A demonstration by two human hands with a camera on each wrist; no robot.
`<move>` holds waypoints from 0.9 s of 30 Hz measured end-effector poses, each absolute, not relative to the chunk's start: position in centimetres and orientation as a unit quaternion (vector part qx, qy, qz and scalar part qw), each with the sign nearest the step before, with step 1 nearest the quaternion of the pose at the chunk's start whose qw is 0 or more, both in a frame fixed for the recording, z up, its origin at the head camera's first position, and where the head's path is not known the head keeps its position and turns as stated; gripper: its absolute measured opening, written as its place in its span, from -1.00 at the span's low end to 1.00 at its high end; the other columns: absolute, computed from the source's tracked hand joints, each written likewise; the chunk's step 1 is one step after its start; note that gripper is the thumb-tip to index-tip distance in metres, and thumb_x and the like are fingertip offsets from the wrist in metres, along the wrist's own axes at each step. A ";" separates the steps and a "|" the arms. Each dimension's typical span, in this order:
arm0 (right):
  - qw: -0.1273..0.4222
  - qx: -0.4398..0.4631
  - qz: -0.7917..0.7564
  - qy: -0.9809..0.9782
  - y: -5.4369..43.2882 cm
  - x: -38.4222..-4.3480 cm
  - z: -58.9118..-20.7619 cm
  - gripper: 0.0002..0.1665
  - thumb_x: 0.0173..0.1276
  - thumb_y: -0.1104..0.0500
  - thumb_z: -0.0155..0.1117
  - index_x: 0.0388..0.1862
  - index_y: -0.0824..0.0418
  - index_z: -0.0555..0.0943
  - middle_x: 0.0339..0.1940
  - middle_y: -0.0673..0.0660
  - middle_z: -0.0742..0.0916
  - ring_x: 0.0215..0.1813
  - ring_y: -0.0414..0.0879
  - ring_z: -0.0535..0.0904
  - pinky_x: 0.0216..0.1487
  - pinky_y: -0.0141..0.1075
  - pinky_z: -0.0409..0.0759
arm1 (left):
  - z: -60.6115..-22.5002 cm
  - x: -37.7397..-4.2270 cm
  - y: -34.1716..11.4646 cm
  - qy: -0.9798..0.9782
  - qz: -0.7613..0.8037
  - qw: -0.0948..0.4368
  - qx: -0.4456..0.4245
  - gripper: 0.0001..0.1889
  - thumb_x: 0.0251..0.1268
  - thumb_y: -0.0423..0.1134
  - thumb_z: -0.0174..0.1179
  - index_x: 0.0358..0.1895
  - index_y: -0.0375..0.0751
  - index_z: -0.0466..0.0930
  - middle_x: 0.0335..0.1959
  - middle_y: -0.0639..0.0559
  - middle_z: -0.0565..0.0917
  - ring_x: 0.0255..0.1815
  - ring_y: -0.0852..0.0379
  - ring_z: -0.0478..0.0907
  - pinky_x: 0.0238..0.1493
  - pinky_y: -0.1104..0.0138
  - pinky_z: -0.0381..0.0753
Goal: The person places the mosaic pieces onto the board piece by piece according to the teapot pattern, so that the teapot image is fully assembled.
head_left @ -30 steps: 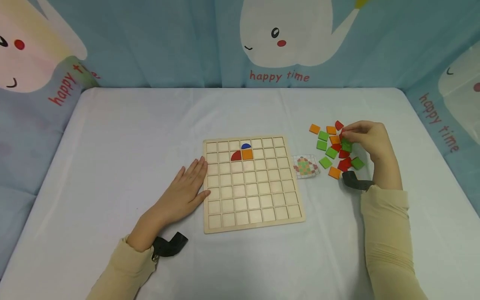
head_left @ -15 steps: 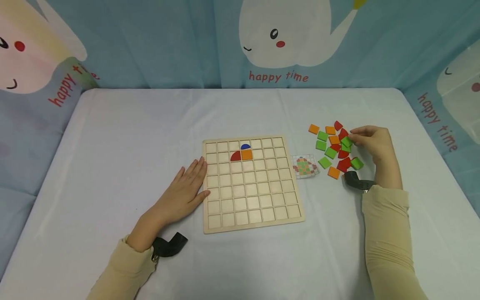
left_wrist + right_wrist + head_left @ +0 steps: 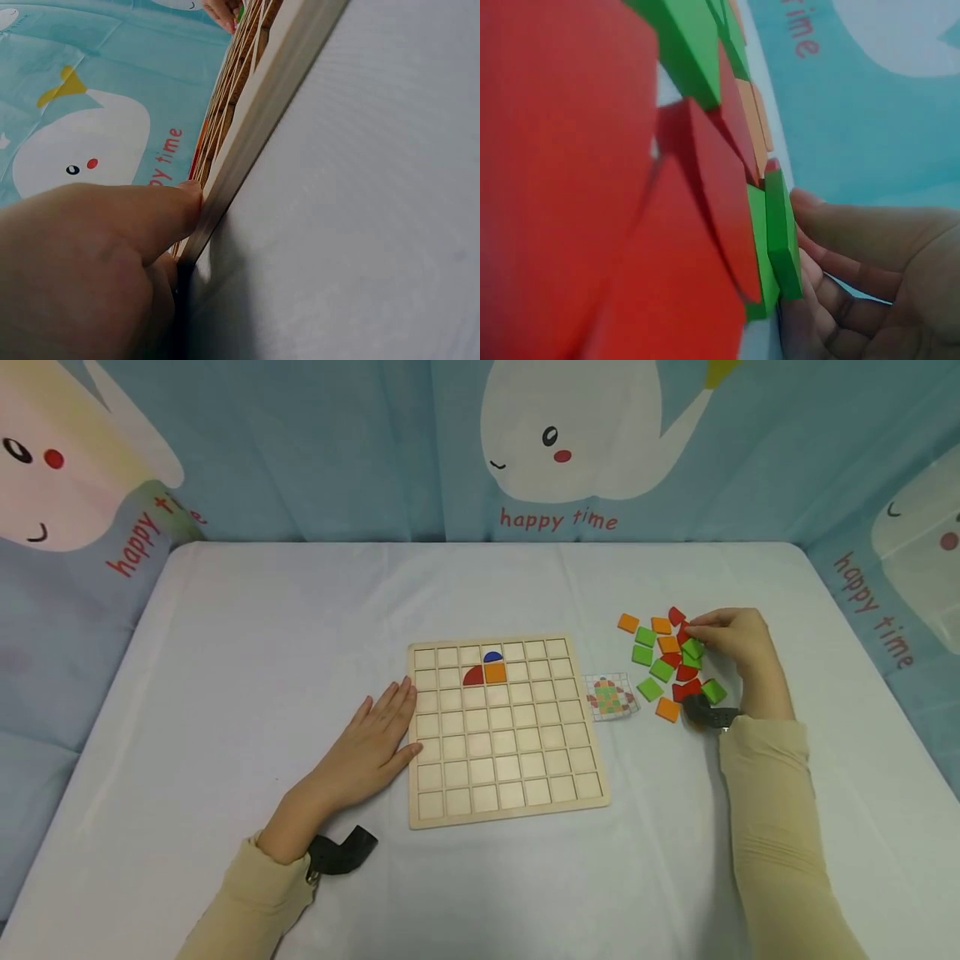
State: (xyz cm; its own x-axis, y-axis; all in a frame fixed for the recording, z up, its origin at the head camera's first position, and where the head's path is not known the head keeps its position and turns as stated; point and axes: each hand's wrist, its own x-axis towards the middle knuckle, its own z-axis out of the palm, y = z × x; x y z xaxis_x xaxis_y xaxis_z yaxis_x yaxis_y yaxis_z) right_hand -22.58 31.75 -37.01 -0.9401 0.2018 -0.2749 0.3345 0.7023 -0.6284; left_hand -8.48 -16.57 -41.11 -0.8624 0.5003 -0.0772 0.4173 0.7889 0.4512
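My left hand lies flat with straight fingers, its fingertips and thumb on the left edge of a wooden grid board. Set in the board's upper cells are a blue half-circle tile, a red quarter-circle tile and an orange square tile. My right hand is at the loose tiles, thumb and fingers brought together right at a red tile. In the right wrist view a tilted green tile stands in front of these fingertips; I cannot tell whether they pinch a tile.
Between the board and the loose tiles lies a small pattern card. Several green, orange and red tiles, such as a green square and an orange square, spread right of it, some overlapping. A patterned blue curtain borders the table's back.
My right hand drew back slightly to the right, then returned left to the red tile at the top of the pile. The left hand and the board stay put.
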 end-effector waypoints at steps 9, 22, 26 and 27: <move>0.092 0.153 -0.356 0.917 31.1 -22.7 -37.3 -0.50 0.35 0.07 0.23 0.06 0.45 0.48 -0.04 0.33 0.54 -0.04 0.09 0.34 0.06 -0.11 0.37 | -41.1 -8.5 -16.5 0.942 0.212 0.097 0.243 -0.26 0.46 -0.07 -0.07 0.47 -0.42 -0.20 0.51 -0.22 -0.18 0.51 -0.10 -0.32 0.42 -0.02 -0.32; 0.048 0.145 -0.373 0.915 31.2 -22.2 -37.3 -0.55 0.34 0.05 0.25 0.04 0.37 0.50 -0.29 0.01 0.63 -0.11 -0.01 0.41 -0.02 -0.26 0.40 | -41.0 -8.5 -16.6 0.941 0.210 0.106 0.241 -0.24 0.47 -0.06 -0.08 0.47 -0.40 -0.23 0.52 -0.20 -0.22 0.51 -0.09 -0.35 0.42 -0.02 -0.34; 0.031 0.154 -0.395 0.905 32.6 -23.2 -38.7 -0.52 0.30 -0.07 0.27 0.02 0.25 0.57 -0.15 0.05 0.63 -0.03 -0.03 0.40 0.10 -0.12 0.38 | -41.0 -8.6 -16.6 0.941 0.210 0.109 0.242 -0.25 0.47 -0.06 -0.08 0.47 -0.40 -0.24 0.52 -0.20 -0.23 0.51 -0.08 -0.36 0.42 -0.03 -0.34; 0.027 0.156 -0.402 0.902 33.1 -23.6 -39.2 -0.51 0.28 -0.10 0.27 0.02 0.22 0.58 -0.10 0.08 0.62 -0.01 -0.03 0.39 0.14 -0.05 0.34 | -41.0 -8.6 -16.6 0.941 0.210 0.109 0.242 -0.25 0.47 -0.06 -0.08 0.47 -0.40 -0.24 0.52 -0.20 -0.23 0.51 -0.08 -0.36 0.42 -0.03 -0.34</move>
